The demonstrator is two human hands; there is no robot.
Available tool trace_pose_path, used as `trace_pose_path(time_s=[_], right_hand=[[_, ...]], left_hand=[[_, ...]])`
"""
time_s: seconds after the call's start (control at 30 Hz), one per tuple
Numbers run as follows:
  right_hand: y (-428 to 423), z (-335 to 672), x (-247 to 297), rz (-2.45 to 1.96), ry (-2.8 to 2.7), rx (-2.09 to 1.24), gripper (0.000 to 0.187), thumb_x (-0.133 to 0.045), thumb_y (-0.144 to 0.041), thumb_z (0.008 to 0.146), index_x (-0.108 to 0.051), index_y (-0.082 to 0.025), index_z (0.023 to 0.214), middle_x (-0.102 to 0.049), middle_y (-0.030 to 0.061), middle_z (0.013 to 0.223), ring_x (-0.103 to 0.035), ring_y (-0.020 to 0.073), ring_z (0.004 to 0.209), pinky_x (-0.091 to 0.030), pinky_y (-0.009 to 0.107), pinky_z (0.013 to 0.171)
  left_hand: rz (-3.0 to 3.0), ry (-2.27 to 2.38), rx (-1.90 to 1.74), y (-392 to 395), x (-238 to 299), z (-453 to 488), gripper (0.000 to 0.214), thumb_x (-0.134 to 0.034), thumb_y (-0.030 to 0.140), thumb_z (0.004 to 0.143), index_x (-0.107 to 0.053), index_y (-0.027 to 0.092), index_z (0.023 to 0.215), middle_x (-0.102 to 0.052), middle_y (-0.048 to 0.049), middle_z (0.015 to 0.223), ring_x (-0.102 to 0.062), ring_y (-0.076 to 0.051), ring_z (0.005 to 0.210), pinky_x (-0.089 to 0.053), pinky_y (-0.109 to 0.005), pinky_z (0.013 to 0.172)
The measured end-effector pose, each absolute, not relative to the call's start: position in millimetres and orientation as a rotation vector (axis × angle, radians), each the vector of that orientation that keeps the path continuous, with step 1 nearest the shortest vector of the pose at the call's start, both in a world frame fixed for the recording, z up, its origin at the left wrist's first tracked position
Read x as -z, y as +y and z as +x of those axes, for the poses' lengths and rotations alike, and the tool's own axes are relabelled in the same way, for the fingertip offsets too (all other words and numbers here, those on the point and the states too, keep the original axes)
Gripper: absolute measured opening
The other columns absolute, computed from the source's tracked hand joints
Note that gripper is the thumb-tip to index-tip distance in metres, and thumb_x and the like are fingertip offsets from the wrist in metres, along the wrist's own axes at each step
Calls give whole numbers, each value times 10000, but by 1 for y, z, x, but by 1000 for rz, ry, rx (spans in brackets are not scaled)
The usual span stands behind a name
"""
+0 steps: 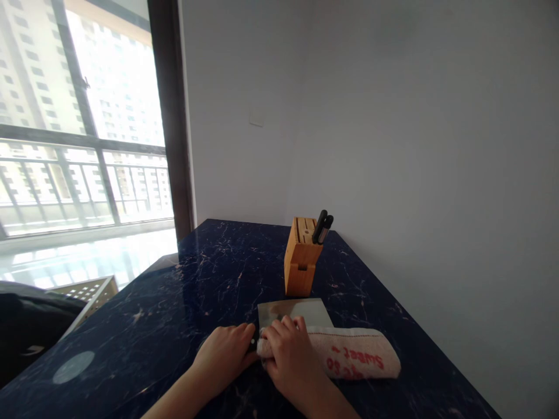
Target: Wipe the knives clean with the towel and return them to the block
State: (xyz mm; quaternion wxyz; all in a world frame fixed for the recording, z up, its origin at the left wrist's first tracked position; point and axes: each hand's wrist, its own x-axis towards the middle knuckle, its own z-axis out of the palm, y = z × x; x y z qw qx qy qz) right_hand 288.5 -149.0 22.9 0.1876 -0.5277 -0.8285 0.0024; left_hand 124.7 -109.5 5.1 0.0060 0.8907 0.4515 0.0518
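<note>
A cleaver (294,311) with a broad, shiny blade lies low over the dark blue marbled table. My left hand (227,347) is closed around its black handle, left of the blade. My right hand (290,355) grips the left end of a folded pinkish towel (356,354) with red lettering. That towel covers the blade's near edge; whether it wraps underneath is hidden. Just beyond the blade stands a wooden knife block (301,256), upright, with black-handled tools (322,227) in its right-hand slots.
The marbled table (231,262) reaches back to the pale walls. A round translucent patch (73,367) lies near its left edge. Beyond that edge are a chair with a perforated back (94,291) and dark cloth (35,326). Windows fill the left side.
</note>
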Motion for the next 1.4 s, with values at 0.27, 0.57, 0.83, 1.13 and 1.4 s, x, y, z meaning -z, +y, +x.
trace_pose_path(time_s=[0.27, 0.57, 0.83, 1.13, 1.4], right_hand=[[-141, 302, -20, -1678, -2232, 85, 130, -537, -223, 722, -547, -228, 851, -578, 10, 864, -450, 194, 863, -226, 332, 761], [-122, 335, -13, -1991, -2014, 310, 179, -514, -160, 726, -554, -230, 886, -588, 28, 858, -472, 225, 878, -231, 353, 730], [-134, 309, -22, -1644, -2217, 121, 334, -452, -149, 808, -516, -274, 1112, -575, 12, 1036, -451, 182, 962, -247, 309, 805], [-121, 319, -17, -1711, -2189, 173, 406, -348, -129, 867, -446, -317, 1213, -548, -3, 1171, -422, 180, 1042, -238, 336, 806], [-110, 363, -5, -1907, -2032, 309, 372, -369, -140, 852, -486, -328, 1150, -567, -17, 1137, -450, 206, 950, -251, 345, 733]], left_hand=[[2796, 1421, -175, -109, -4, 125, 460, -317, 575, 837, -558, 185, 880, -649, -60, 817, -634, -252, 756, -465, -332, 630], [2811, 1432, -198, -109, -1, 125, 501, -289, 602, 828, -561, 184, 877, -647, -57, 803, -638, -262, 720, -482, -357, 605], [2813, 1462, -119, -111, -2, 130, 434, -362, 548, 836, -568, 173, 911, -641, -60, 823, -630, -241, 745, -471, -314, 623], [2821, 1498, -103, -111, 0, 131, 392, -395, 509, 842, -565, 163, 909, -628, -61, 812, -619, -243, 726, -460, -318, 611], [2820, 1478, -137, -111, -2, 130, 442, -338, 546, 845, -565, 171, 907, -636, -61, 805, -627, -255, 719, -465, -338, 597]])
